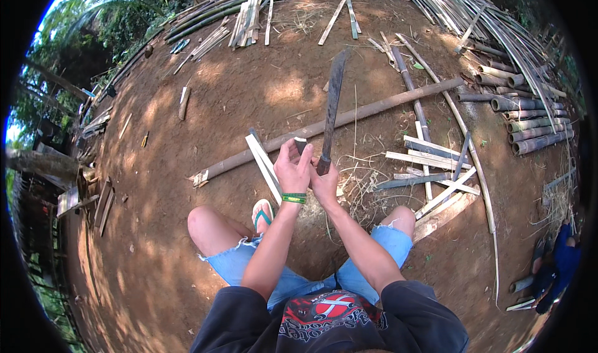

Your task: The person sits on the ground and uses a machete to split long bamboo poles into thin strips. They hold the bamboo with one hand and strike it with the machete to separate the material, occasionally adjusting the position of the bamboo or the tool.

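Note:
My right hand (325,186) is closed around the dark handle of a machete (334,94). Its long, broad blade points up and away from me, tip at the far end. Close beside it, my left hand (293,171) pinches a short dark piece with a pale end (300,142); its exact kind is unclear. The two hands nearly touch in front of my knees. Just left of my left hand, pale split bamboo strips (265,164) lie on the ground. Beyond both hands a long brown pole (367,111) runs across the dirt.
Split bamboo slats (436,161) lie crossed at the right, among loose shavings (358,175). Farther right are stacked bamboo sections (536,128). Long bamboo poles (261,1) line the far edge. A person in blue (564,259) is at the right rim.

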Motion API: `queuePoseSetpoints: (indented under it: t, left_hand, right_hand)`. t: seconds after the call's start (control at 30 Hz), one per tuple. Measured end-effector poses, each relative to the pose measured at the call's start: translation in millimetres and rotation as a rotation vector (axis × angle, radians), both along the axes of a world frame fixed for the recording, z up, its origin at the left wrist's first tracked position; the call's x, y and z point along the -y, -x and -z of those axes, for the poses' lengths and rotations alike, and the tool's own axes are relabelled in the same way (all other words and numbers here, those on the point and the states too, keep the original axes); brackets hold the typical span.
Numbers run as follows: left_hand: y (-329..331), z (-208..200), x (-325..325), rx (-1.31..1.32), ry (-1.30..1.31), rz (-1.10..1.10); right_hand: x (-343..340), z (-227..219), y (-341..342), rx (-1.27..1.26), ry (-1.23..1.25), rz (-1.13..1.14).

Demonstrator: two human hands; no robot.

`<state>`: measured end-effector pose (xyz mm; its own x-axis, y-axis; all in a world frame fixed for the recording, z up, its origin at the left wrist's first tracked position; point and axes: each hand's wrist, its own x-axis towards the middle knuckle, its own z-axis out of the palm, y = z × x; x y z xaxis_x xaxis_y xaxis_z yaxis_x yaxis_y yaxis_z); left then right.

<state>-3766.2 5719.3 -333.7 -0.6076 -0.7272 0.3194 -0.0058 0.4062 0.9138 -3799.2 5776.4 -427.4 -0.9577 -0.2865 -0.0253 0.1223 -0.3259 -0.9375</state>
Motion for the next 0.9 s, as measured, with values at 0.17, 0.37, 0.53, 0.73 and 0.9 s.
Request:
queuePoseSetpoints:
  t: [0.17, 0.37, 0.53, 0.73, 0.9]
  left_hand:
    - [-13, 26, 4, 0.000, 0.117, -0.079]
    - [-46, 42, 21, -0.017, 0.062, -0.040]
    - [-60, 42, 17, 0.014, 0.154, 0.064]
    - [-80, 34, -2, 0.038, 0.184, 0.137]
    - [-83, 42, -14, -0.033, 0.183, 0.162]
  right_hand:
    - [-26, 27, -7, -0.370, -0.246, 0.090]
    - [-94, 9, -41, -0.038, -0.249, -0.170]
    - [-123, 0, -73, -0.103, -0.271, -0.154]
    - [-144, -48, -91, 0.154, -0.215, -0.331]
    - [-152, -74, -84, 0.243, -0.219, -0.465]
